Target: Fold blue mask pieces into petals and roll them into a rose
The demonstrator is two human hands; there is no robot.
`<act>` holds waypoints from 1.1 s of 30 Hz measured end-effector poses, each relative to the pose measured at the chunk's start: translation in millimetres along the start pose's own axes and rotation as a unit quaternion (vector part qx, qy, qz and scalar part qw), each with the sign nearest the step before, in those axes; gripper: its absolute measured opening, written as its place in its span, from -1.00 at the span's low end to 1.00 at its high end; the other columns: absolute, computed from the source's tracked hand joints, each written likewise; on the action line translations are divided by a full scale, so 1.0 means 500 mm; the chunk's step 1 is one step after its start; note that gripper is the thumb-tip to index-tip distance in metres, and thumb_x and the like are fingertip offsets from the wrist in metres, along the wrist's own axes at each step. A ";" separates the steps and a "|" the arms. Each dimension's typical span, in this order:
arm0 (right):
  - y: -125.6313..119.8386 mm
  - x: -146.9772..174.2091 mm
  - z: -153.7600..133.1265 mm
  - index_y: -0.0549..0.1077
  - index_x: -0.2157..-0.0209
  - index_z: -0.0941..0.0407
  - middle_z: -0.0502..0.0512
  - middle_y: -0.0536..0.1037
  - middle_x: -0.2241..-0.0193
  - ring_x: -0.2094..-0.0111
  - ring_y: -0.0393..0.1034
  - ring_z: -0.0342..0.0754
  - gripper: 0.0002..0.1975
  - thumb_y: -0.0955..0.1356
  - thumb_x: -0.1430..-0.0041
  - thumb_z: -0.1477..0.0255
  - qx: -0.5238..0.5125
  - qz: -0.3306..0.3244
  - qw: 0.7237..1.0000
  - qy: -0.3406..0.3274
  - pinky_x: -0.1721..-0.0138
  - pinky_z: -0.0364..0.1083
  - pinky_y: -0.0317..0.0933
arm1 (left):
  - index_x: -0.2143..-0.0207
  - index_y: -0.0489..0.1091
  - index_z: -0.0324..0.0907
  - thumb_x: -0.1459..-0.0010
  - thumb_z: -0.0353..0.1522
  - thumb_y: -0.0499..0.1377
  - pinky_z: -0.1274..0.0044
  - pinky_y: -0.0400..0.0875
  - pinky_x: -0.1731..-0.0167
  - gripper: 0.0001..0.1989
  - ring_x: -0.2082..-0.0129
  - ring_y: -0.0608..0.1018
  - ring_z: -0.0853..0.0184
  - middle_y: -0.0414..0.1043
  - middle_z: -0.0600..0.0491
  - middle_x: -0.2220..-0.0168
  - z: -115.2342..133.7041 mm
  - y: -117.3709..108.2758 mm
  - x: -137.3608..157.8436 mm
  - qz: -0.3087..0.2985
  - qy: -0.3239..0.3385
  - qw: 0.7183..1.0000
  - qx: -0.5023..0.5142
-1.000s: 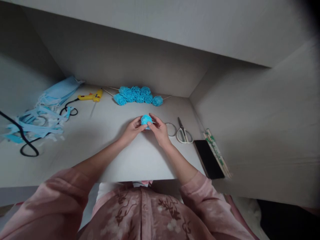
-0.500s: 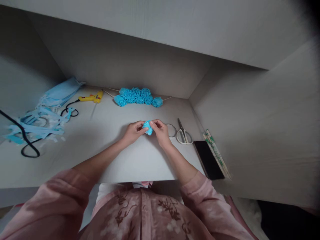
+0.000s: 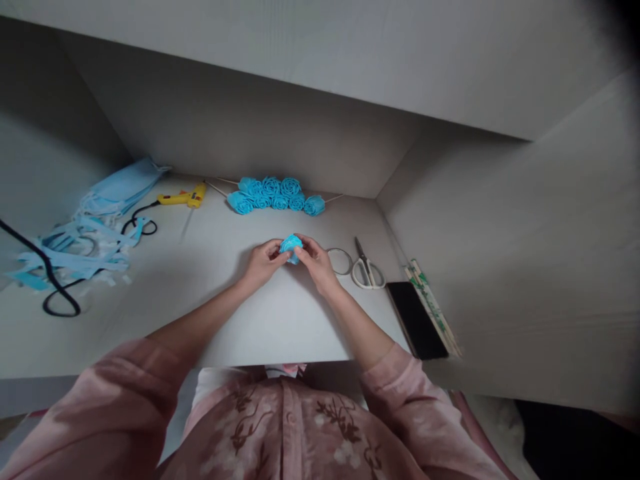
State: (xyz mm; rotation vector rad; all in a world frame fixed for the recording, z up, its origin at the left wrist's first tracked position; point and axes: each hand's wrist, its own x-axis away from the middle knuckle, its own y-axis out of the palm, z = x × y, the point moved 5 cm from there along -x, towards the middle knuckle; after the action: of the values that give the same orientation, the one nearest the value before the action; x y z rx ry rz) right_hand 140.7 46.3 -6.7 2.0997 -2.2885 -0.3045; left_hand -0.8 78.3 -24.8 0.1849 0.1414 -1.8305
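A blue fabric rose (image 3: 291, 245) is pinched between both hands, above the middle of the white table. My left hand (image 3: 265, 259) grips it from the left, thumb at its lower side. From the right, my right hand (image 3: 316, 261) closes on it, with the thumb on its front and the fingers partly hidden behind. The curled petals face up and away from me. Beyond the hands, several finished blue roses (image 3: 271, 193) lie in two rows near the back wall, some with thin sticks showing.
At the left are a yellow glue gun (image 3: 183, 197) with a black cord, blue face masks (image 3: 123, 185) and cut mask strips (image 3: 75, 250). To the right lie a wire ring (image 3: 340, 261), scissors (image 3: 369, 272), a phone (image 3: 417, 320) and wrapped sticks (image 3: 433, 307). Walls enclose the table.
Both hands have shifted slightly away from me and left with the rose. The rose has been turned so that more of its petal top shows.
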 end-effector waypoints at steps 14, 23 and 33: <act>0.003 0.006 -0.002 0.56 0.27 0.07 0.02 0.58 0.30 0.24 0.39 -0.07 -0.69 0.49 0.01 0.17 0.009 -0.009 1.000 0.000 0.08 -0.05 0.23 | 0.18 0.46 -0.23 -0.01 -0.13 0.31 0.51 0.45 0.29 -0.59 0.35 0.55 0.33 0.54 0.04 0.33 -0.005 0.008 0.004 -0.029 -0.013 0.999 0.031; -0.022 -0.004 0.006 0.51 0.35 0.09 0.03 0.56 0.36 0.29 0.38 -0.07 -0.69 0.48 0.03 0.15 -0.074 0.085 0.993 0.023 0.13 -0.05 0.25 | 0.03 0.37 -0.23 -0.24 -0.04 0.09 0.55 0.35 0.41 -0.53 0.49 0.47 0.41 0.51 0.04 0.43 0.006 -0.016 0.003 0.026 -0.011 0.998 0.051; -0.020 -0.008 0.017 0.52 0.36 0.09 0.05 0.58 0.34 0.25 0.42 -0.05 -0.71 0.47 0.02 0.17 -0.090 0.078 0.992 0.037 0.09 -0.05 0.25 | 0.32 0.36 -0.18 -0.05 -0.21 0.24 0.56 0.32 0.44 -0.76 0.52 0.43 0.44 0.46 0.10 0.48 -0.003 -0.017 -0.002 0.041 -0.043 0.995 0.077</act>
State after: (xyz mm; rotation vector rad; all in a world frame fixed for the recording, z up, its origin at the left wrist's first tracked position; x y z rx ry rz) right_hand 149.5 50.4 -16.0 1.8065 -2.2714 -0.4040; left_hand -8.8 82.0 -26.3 0.2170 -0.0681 -1.7648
